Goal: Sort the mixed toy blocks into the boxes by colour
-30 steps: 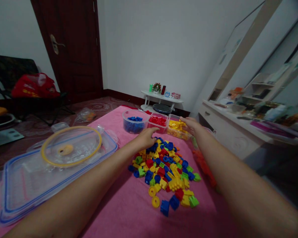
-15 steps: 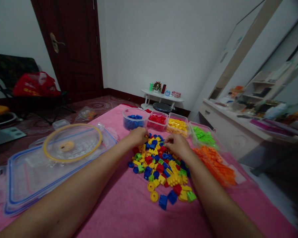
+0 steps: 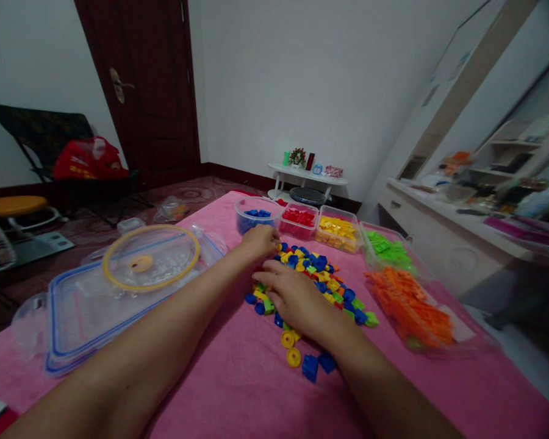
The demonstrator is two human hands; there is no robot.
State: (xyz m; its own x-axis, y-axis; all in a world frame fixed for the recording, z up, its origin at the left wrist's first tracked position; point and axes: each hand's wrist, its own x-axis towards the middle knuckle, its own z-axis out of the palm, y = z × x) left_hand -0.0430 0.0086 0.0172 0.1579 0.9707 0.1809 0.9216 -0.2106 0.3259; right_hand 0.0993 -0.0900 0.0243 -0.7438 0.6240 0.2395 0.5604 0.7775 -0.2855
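A loose pile of mixed toy building blocks (image 3: 322, 265) in blue, yellow, red and green lies on the pink cloth (image 3: 238, 378). At the pile's far left edge, my left hand (image 3: 260, 241) has its fingers curled together, just in front of the round tub of blue blocks (image 3: 256, 222). Whatever is in those fingers is hidden. My right hand (image 3: 293, 296) reaches across the left part of the pile, palm down with fingers apart, covering some blocks. Two yellow ring-shaped pieces (image 3: 293, 357) and a blue block (image 3: 310, 367) lie near its wrist.
Behind the pile stand clear boxes of red blocks (image 3: 299, 221) and yellow blocks (image 3: 337, 233). To the right are green blocks (image 3: 387, 249) and a box of orange blocks (image 3: 412, 308). Clear lids (image 3: 96, 326), one rimmed yellow (image 3: 196, 250), lie at the left.
My right hand has moved left and nearer, from the pile's far right side to over its left part, its fingers spreading. My left hand stays near the blue tub. The view has shifted slightly.
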